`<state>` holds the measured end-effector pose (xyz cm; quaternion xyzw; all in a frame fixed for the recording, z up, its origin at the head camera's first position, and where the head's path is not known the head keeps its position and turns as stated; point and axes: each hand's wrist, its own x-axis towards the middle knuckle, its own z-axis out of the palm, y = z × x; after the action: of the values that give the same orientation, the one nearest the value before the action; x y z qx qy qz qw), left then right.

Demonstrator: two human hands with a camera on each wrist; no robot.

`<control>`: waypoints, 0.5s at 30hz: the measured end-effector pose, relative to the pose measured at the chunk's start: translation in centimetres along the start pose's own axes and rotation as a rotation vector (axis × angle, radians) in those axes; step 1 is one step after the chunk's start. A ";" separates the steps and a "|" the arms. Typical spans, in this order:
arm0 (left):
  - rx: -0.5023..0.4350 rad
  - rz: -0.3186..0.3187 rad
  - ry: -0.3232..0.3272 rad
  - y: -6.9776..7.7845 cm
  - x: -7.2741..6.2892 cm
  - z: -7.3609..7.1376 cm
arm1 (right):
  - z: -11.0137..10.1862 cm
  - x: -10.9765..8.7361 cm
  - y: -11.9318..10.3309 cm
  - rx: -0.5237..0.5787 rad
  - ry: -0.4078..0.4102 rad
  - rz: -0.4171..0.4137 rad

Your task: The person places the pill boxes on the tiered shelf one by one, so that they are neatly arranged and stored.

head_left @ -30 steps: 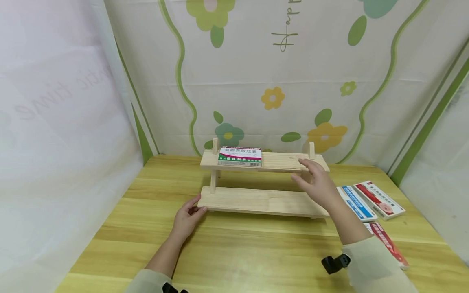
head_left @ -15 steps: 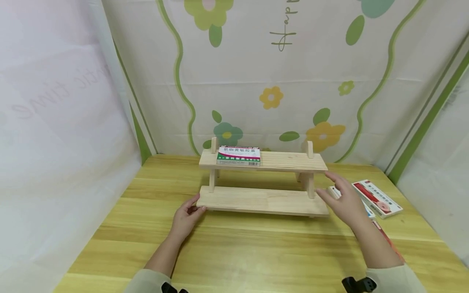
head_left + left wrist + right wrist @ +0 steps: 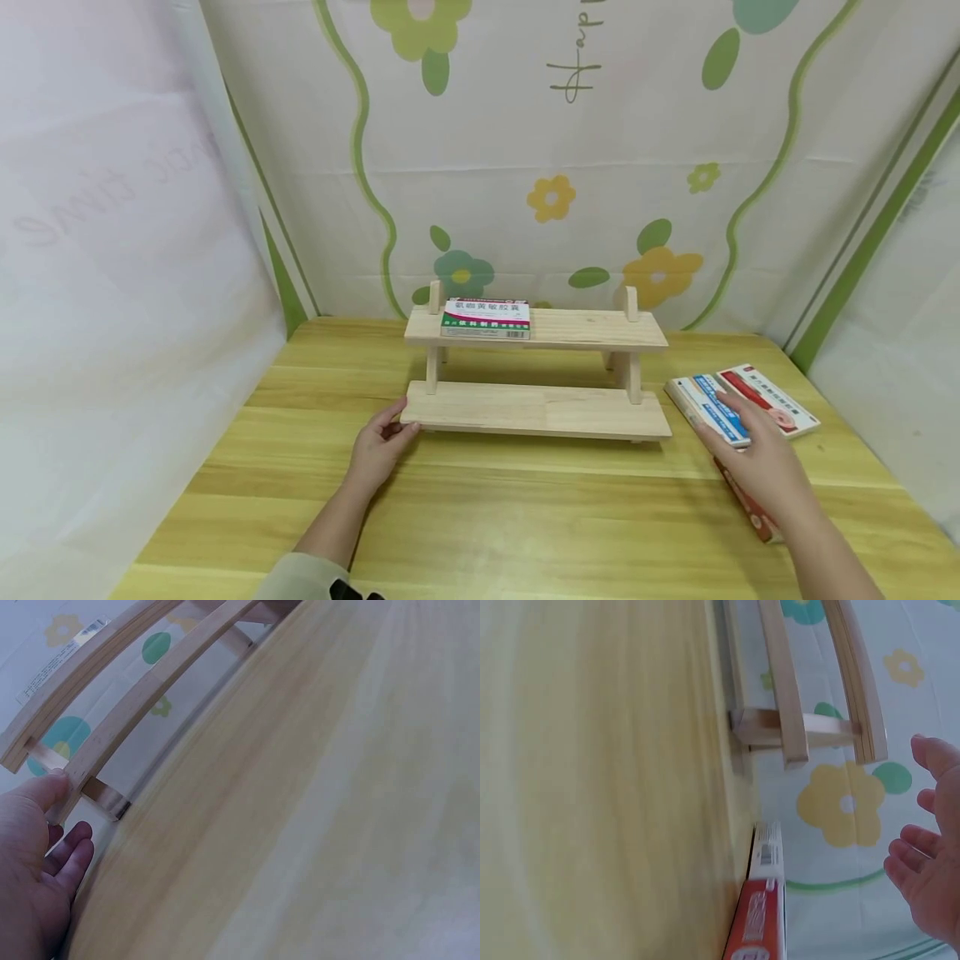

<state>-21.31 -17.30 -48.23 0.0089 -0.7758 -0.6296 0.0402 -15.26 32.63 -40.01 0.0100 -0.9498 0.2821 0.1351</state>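
Observation:
A two-tier wooden shelf stands on the table. My left hand holds the left end of its lower board; in the left wrist view the thumb lies on the board's edge. On the left of the upper tier rests a white, magenta and green medicine box. To the right of the shelf, my right hand hovers over a blue-and-white medicine box, fingers spread and partly covering it. The right wrist view shows this hand with nothing in its grasp.
A red-and-white medicine box lies behind the right hand. Nearer, a red box is partly hidden under that hand. A flowered white curtain hangs close behind the shelf, with cloth sides left and right.
My right hand has moved from the upper board's right end, outward and down to the boxes on the right. The left hand stays on the shelf's end.

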 end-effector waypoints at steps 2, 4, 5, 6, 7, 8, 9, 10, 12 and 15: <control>-0.002 -0.004 0.000 0.0 0.0 0.0 | -0.1 -0.5 0.6 -0.018 0.006 0.006; -0.002 -0.010 0.000 0.1 0.0 0.0 | -0.2 -1.2 1.2 -0.024 0.014 0.015; 0.000 -0.011 0.001 0.1 0.0 0.0 | -0.2 -1.5 1.6 -0.026 0.016 0.025; 0.003 -0.011 0.001 0.1 0.0 0.0 | -0.2 -1.8 1.9 -0.024 0.022 0.033; 0.003 -0.011 0.000 0.1 -0.1 0.0 | -0.3 -2.1 2.2 -0.018 0.024 0.042; 0.006 -0.010 0.000 0.1 -0.1 0.0 | -0.3 -2.3 2.6 -0.015 0.020 0.055; 0.006 -0.009 -0.001 0.1 -0.1 0.0 | -0.4 -2.6 2.9 -0.011 0.019 0.062; 0.005 -0.007 -0.002 0.1 -0.1 0.0 | -0.5 -2.9 3.2 -0.011 0.015 0.071; 0.001 -0.002 -0.004 0.0 0.0 0.0 | -0.8 -3.3 3.8 -0.009 0.010 0.085; -0.003 0.003 -0.003 0.0 0.0 0.0 | -1.0 -3.8 4.6 -0.019 0.012 0.088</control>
<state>-21.28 -17.30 -48.21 0.0067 -0.7750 -0.6306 0.0397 -11.73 36.85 -42.64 -0.0350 -0.9511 0.2789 0.1281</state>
